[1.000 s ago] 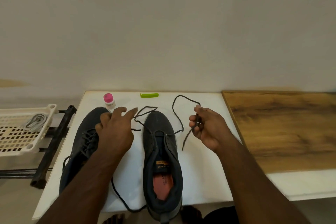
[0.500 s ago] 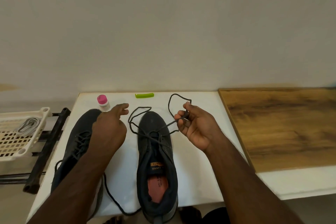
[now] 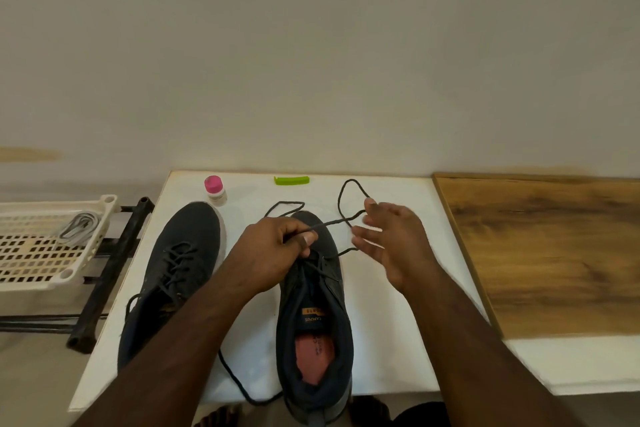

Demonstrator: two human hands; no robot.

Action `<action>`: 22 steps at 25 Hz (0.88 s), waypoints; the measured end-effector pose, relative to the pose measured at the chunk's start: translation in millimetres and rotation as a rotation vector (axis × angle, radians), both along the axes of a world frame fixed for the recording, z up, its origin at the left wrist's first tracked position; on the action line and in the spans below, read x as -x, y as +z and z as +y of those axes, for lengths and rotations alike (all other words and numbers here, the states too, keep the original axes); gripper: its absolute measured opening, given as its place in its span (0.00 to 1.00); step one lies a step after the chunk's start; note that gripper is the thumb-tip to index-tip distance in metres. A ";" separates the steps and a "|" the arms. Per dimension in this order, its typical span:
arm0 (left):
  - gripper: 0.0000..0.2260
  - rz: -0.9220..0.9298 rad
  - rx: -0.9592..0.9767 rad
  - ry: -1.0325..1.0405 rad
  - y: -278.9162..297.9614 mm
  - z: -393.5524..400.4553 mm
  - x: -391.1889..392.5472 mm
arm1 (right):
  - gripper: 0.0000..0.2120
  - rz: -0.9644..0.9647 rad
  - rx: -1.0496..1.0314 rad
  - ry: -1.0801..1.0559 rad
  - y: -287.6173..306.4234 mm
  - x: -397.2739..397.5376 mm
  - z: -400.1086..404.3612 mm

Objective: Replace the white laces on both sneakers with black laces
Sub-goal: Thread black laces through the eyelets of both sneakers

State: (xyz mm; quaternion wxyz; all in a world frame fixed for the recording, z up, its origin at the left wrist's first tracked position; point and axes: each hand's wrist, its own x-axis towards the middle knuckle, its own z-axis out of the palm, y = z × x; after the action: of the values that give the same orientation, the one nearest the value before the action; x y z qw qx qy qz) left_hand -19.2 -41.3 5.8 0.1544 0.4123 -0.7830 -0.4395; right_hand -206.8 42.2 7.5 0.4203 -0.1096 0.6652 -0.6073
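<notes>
Two dark sneakers stand on a white table (image 3: pixel 398 340). The left sneaker (image 3: pixel 180 263) is laced in black, and one lace end trails off the front edge. On the right sneaker (image 3: pixel 313 315) a black lace (image 3: pixel 346 198) is partly threaded, its loose loops lying beyond the toe. My left hand (image 3: pixel 273 253) sits over this shoe's toe, pinching a strand of the black lace. My right hand (image 3: pixel 391 239) hovers just right of the shoe, fingers spread, with a lace loop running by its fingertips. White laces (image 3: pixel 78 229) lie in a basket at left.
A cream plastic basket (image 3: pixel 41 274) rests on a black rack (image 3: pixel 107 274) left of the table. A small bottle with a pink cap (image 3: pixel 215 190) and a green clip (image 3: pixel 291 180) lie near the back edge. A wooden board (image 3: pixel 554 253) covers the right side.
My left hand moved right from beside the left sneaker onto the right shoe's toe and took hold of the lace. My right hand opened, letting go of the strand.
</notes>
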 end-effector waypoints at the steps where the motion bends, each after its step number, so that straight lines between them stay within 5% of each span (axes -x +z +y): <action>1: 0.07 -0.021 0.010 0.013 -0.6 -0.6 0.1 | 0.21 0.373 -0.107 -0.010 -3.6 1.4 1.5; 3: 0.08 -0.044 0.049 -0.023 -1.6 0.3 0.6 | 0.23 0.886 0.014 0.137 -5.8 -4.2 3.8; 4: 0.08 -0.049 0.078 -0.058 -1.9 2.1 1.2 | 0.21 0.924 0.122 0.301 -6.3 -11.0 3.5; 8: 0.07 -0.018 0.115 -0.105 -4.8 2.7 -0.1 | 0.11 0.916 0.083 0.673 -16.7 -19.6 -0.4; 14: 0.12 -0.253 0.160 0.002 -13.3 -7.0 -5.6 | 0.16 0.719 0.266 0.234 -7.0 -12.0 2.4; 22: 0.12 -0.295 0.096 0.134 -21.7 -18.2 -11.7 | 0.06 0.671 -0.025 0.533 -12.4 -10.8 1.4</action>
State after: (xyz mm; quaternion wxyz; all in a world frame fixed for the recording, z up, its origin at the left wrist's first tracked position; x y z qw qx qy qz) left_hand -7.6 -59.5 -15.9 0.0863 0.5159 -0.7880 -0.3249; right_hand -195.9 43.6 -4.9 0.3242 -0.4641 0.7208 -0.4000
